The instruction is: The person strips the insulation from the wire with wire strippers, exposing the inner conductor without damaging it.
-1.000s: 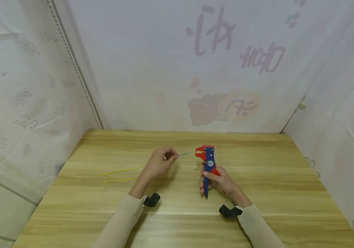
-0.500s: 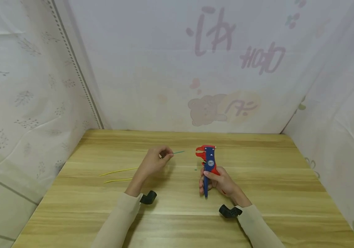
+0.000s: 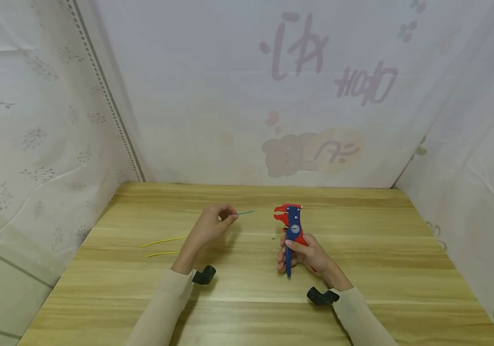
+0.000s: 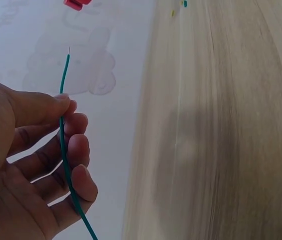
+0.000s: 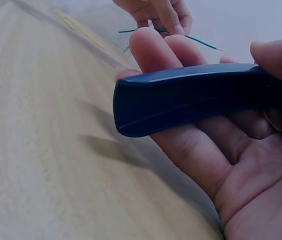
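Note:
My left hand (image 3: 212, 223) pinches a green wire (image 4: 65, 72) between thumb and fingertips. A short bare strand shows at the wire's upper end, and its other end trails down past the fingers. To the right, my right hand (image 3: 305, 252) holds a red and blue wire stripper (image 3: 293, 221) by its handles, head up. The stripper's red jaws stand apart and point left toward the wire, with a gap between them and its tip. In the right wrist view the blue handle (image 5: 190, 97) lies across the fingers, the thumb near its upper end.
Two yellow wires (image 3: 160, 240) lie on the wooden table (image 3: 247, 317), partly hidden by the left forearm. A tiny green scrap (image 3: 273, 238) rests left of the stripper. Printed cloth (image 3: 212, 96) hangs behind the table's back edge and at both sides.
My left hand has drawn back to the left with the green wire, widening the gap to the stripper. My right hand and the stripper have hardly moved.

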{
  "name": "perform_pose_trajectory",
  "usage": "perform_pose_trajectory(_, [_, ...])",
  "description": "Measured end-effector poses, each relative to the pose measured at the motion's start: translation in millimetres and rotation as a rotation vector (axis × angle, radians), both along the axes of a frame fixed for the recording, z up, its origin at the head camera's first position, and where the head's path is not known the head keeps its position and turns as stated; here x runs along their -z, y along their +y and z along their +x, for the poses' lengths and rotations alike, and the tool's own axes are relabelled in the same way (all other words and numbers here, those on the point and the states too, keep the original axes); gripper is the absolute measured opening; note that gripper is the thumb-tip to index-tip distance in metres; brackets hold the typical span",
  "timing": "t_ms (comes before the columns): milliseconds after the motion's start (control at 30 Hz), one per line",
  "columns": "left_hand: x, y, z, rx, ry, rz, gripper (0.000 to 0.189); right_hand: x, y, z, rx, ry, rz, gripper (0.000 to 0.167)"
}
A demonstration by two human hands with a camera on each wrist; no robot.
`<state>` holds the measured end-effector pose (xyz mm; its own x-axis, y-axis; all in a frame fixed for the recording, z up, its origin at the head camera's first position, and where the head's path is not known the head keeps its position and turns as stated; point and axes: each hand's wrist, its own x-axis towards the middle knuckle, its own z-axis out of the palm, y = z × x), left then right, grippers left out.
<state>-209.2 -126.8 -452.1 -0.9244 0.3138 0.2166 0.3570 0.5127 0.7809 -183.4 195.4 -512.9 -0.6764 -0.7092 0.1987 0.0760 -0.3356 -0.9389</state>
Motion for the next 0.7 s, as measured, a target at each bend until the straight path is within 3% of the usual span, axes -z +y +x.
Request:
perform_pose_trajectory(333, [-4.2,-9.3,-1.6,-0.031,-0.034,-0.040,0.015,-1.0,5.7,-4.2,0.014,0.008,0.004,0.024])
perform_pose_trajectory(700, [-5.4,-21.2,-4.8,-0.036,-0.029,-0.060,0.017,-5.4,12.4,-6.0,0.044,-0.007,-0.003,0.024])
